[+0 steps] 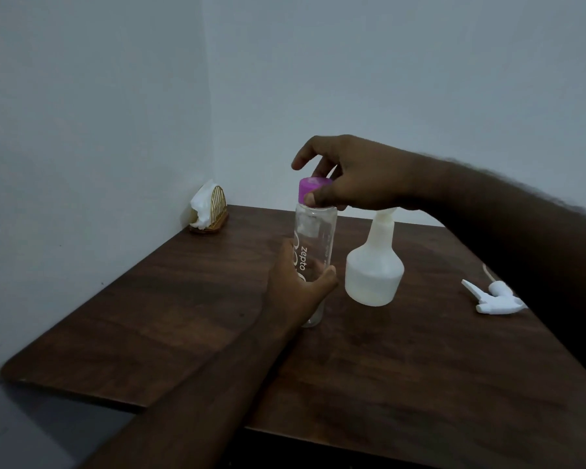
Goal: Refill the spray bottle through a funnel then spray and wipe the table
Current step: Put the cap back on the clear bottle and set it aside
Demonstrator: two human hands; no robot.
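**Gripping the clear bottle (315, 231) and its purple cap (310, 186)**

The left hand (295, 286) is curling around the low part of the clear bottle, which is standing on the brown table (149, 316). The right hand (356, 177) is pinching the purple cap from above with its thumb and fingers. The white spray bottle (374, 275) is standing just beside it, on the right. The white spray head (494, 299) is lying well apart, near the table's right edge. A napkin holder (210, 211) is sitting in the far corner.
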